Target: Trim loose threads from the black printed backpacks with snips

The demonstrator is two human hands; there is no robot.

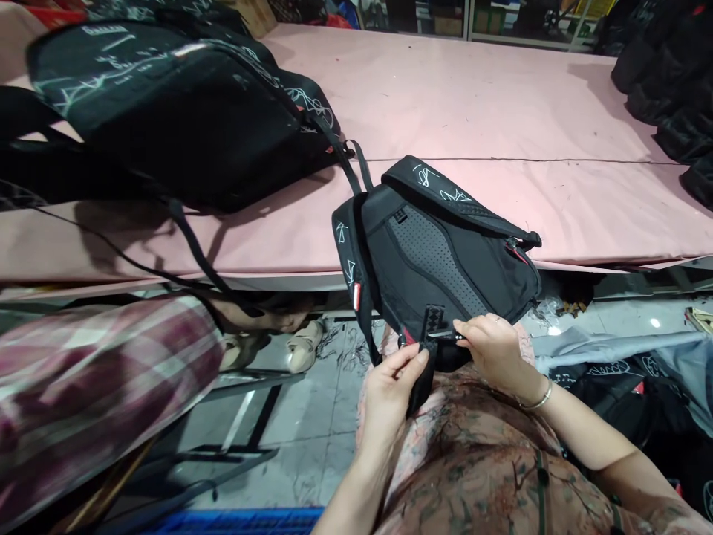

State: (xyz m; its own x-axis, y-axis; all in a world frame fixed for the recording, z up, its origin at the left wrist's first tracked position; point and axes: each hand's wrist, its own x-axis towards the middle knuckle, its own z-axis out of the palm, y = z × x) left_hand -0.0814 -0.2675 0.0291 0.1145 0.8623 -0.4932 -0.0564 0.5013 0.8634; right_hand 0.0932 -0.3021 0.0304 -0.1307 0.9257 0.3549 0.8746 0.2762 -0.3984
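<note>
A black backpack leans over the table's front edge and onto my lap, its back panel and white-marked shoulder straps facing up. My left hand is closed, pinching a black fabric edge at the bag's lower end between thumb and fingers. In my right hand, also closed, are thread snips with a thin metal blade pointing left. The blade lies close to my left fingertips, beside a patterned patch on the bag. Whether the blade touches the fabric I cannot tell.
The pink-covered table runs across in front. Larger black bags lie at its left, dark ones at its right. A person in a plaid garment sits close on my left. More black bags lie low on the right.
</note>
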